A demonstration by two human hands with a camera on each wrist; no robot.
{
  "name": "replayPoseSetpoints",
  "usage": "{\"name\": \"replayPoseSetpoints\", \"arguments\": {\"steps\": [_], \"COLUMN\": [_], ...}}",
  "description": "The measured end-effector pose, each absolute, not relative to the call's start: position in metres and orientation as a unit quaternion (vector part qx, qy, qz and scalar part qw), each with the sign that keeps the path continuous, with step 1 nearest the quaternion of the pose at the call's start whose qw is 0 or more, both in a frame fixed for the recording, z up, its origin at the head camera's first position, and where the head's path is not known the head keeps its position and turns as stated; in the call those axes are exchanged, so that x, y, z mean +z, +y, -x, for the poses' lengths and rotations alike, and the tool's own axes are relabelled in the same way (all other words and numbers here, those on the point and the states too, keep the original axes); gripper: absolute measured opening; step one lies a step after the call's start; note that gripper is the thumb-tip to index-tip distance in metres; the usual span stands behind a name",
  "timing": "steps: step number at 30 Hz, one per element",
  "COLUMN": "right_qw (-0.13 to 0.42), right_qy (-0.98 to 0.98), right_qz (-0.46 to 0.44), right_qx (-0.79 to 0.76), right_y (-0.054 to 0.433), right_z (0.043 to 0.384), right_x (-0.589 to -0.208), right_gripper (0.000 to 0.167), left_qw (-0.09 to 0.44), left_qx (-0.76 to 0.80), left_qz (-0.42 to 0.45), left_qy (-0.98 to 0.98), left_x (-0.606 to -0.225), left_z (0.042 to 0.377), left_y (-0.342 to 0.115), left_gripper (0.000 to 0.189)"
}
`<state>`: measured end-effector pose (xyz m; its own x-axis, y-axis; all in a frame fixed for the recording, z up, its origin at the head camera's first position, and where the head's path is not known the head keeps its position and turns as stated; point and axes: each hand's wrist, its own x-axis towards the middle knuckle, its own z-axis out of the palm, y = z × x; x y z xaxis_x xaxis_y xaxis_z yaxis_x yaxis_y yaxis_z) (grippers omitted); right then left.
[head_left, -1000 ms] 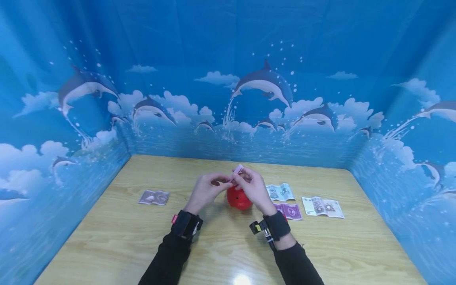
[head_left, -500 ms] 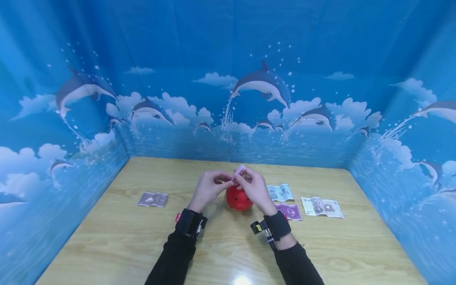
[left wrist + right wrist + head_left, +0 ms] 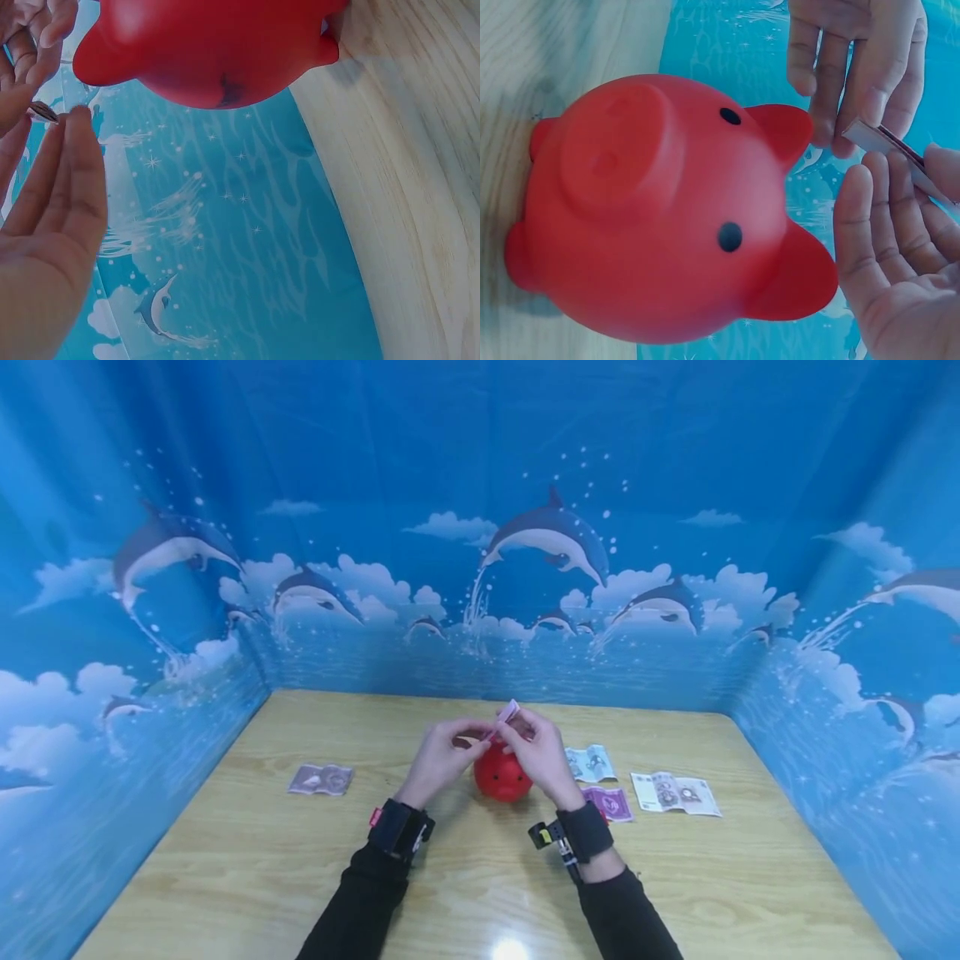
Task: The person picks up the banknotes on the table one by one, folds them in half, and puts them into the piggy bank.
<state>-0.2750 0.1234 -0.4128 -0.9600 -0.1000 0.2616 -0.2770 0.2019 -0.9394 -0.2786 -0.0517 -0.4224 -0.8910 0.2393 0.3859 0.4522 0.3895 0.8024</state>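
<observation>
Over a red piggy bank (image 3: 501, 779), both hands meet at a narrow folded banknote (image 3: 509, 711). My left hand (image 3: 441, 758) pinches one end of it between thumb and fingers. The other end is pinched by my right hand (image 3: 542, 758), and its pinkish tip sticks up past the fingers. In the right wrist view the folded banknote (image 3: 881, 142) appears as a thin flat strip, beyond the ears of the piggy bank (image 3: 652, 217). The left wrist view shows the piggy bank's rounded rear (image 3: 225, 52) beside the fingers. Its top is partly hidden by the hands in the head view.
A brownish-purple banknote (image 3: 321, 779) lies on the wooden table (image 3: 247, 877) at left. To the right lie a blue-green banknote (image 3: 591, 763), a purple banknote (image 3: 611, 803) and a pale banknote (image 3: 677, 794). A blue dolphin-print curtain (image 3: 375, 527) encloses the table's back and sides.
Both hands stay over the piggy bank and keep hold of the folded banknote. Its tip has shifted slightly up and to the right. The loose banknotes lie as before.
</observation>
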Motion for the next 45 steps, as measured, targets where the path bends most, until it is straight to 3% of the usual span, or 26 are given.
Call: {"name": "replayPoseSetpoints", "arguments": {"steps": [24, 45], "right_qw": [0.026, 0.123], "right_qy": [-0.758, -0.798], "right_qz": [-0.129, -0.106], "right_qx": [0.638, 0.580], "right_y": [0.130, 0.133], "right_z": [0.278, 0.282], "right_x": [-0.414, -0.416], "right_gripper": [0.032, 0.023], "left_qw": [0.166, 0.074], "left_qx": [-0.496, -0.415], "left_qz": [0.220, 0.228], "left_qy": [-0.824, -0.878], "left_x": [-0.435, -0.437], "left_z": [0.276, 0.272], "left_y": [-0.041, -0.035], "left_gripper": [0.025, 0.043]}}
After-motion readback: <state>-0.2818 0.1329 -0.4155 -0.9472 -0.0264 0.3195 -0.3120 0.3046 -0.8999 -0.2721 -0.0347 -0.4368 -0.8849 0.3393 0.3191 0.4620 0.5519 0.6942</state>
